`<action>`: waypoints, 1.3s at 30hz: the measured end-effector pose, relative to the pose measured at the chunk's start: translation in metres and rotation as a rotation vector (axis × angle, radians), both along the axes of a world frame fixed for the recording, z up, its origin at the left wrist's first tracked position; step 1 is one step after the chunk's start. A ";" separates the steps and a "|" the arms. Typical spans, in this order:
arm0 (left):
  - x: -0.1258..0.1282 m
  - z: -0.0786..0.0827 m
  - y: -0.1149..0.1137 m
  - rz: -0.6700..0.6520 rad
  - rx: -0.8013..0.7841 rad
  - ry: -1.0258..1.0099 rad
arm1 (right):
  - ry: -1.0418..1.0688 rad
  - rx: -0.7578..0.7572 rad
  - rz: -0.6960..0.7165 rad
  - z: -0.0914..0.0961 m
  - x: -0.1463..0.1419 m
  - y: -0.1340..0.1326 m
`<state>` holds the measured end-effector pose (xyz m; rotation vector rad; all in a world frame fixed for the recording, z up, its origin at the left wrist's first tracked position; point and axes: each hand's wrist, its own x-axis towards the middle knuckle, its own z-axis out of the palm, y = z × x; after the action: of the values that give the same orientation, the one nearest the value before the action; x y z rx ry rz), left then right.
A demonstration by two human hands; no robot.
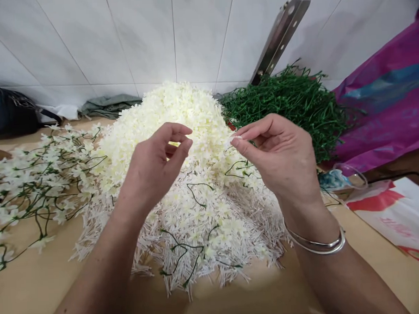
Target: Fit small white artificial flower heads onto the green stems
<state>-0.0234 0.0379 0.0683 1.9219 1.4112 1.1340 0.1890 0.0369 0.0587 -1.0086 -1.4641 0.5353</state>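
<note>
Both my hands hover above a big heap of cream artificial flower heads (pixel 180 112) on a tan table (pixel 34 285). My left hand (pixel 154 164) has thumb and fingers curled together in a pinch; what it holds is too small to make out. My right hand (pixel 279 154) pinches a small white flower piece (pixel 237 138) between thumb and forefinger, a silver bangle on its wrist. Below the hands lie white stamen pieces (pixel 206 240) mixed with a few loose green stems.
Assembled flower sprays on green stems (pixel 33 178) spread at the left. A pile of bare green stems (pixel 290 107) sits at the back right, a metal bar (pixel 280 33) leaning on the tiled wall. Purple bag (pixel 387 103) right, dark bag (pixel 6 110) far left, printed bag (pixel 399 218).
</note>
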 end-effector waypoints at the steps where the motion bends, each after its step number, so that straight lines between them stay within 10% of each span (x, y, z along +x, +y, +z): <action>1: -0.004 0.000 0.001 0.005 -0.002 0.071 | -0.010 0.013 -0.014 0.002 0.002 0.000; 10: -0.016 -0.047 -0.021 -0.173 0.082 0.648 | -0.092 0.087 -0.126 0.008 0.009 -0.001; 21: -0.018 -0.072 -0.020 -0.136 0.146 0.630 | -0.118 0.003 -0.026 0.004 0.006 0.000; 28: -0.041 -0.043 -0.023 -0.032 0.021 0.435 | -0.076 -0.058 -0.004 0.000 0.009 0.003; 33: -0.052 0.003 -0.028 0.410 0.391 0.220 | -0.014 -0.035 0.018 0.000 0.007 0.001; 39: -0.009 -0.041 -0.019 -0.203 0.103 0.239 | -0.009 -0.085 0.077 0.002 0.002 -0.002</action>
<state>-0.0322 0.0192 0.0273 2.2778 1.2587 0.9221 0.1909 0.0354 0.0603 -1.0253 -1.5036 0.6534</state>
